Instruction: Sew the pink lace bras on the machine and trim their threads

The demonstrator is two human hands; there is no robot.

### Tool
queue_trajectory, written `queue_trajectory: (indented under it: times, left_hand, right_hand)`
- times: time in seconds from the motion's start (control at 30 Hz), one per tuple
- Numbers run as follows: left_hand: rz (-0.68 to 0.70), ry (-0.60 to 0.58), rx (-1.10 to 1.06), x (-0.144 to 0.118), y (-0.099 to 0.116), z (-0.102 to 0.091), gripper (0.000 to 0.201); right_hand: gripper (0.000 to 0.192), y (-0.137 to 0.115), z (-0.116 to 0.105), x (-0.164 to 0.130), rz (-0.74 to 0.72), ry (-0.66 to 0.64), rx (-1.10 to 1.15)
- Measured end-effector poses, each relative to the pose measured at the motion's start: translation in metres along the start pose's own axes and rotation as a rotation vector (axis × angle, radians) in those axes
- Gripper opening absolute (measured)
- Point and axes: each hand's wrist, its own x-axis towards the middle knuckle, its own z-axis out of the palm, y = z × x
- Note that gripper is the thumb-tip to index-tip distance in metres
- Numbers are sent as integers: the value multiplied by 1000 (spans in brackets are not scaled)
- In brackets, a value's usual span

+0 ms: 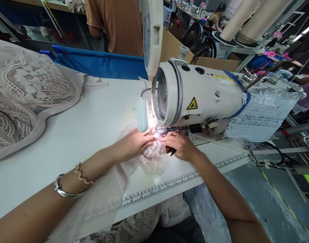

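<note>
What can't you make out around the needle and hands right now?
Head view only:
- Needle and presser foot: lost in lamp glare behind the left hand and right hand.
- Dark object under the right hand: mostly covered by the palm.
- Paper sheet on the sewing machine: writing too small.
- Lace fabric: lower part cut off by the table edge.

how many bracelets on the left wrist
2: a silver bangle lower on the forearm and a thin beige coil band nearer the left hand; more may be hidden underneath.
</note>
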Motion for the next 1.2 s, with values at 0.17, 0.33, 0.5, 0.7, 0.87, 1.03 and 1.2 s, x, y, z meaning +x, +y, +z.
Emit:
queue_trajectory:
  times: [0.17,0.33,0.5,0.7,0.87,1.03,1.2]
  left_hand:
    - [8,92,86,1,2,3,37]
    - [155,114,82,0,2,4,26]
    - [156,105,154,-2,5,-3,23]
    - [168,136,232,-1,6,0,19]
    - [204,114,205,0,5,3,20]
    - [165,136,242,0,9,1,32]
    - [143,142,267,-1,9,5,32]
  right_hand:
    - [42,4,3,-1,-24,13,38]
    - [36,3,3,0,-26,46,46]
    - [26,2,4,0,-51,79,63]
    - [30,1,7,0,-38,86,44]
    - [26,-2,6,1,-46,70,4]
    - [24,-4,4,2,-61,83,-29]
    - [28,-4,3,2,-60,75,-33]
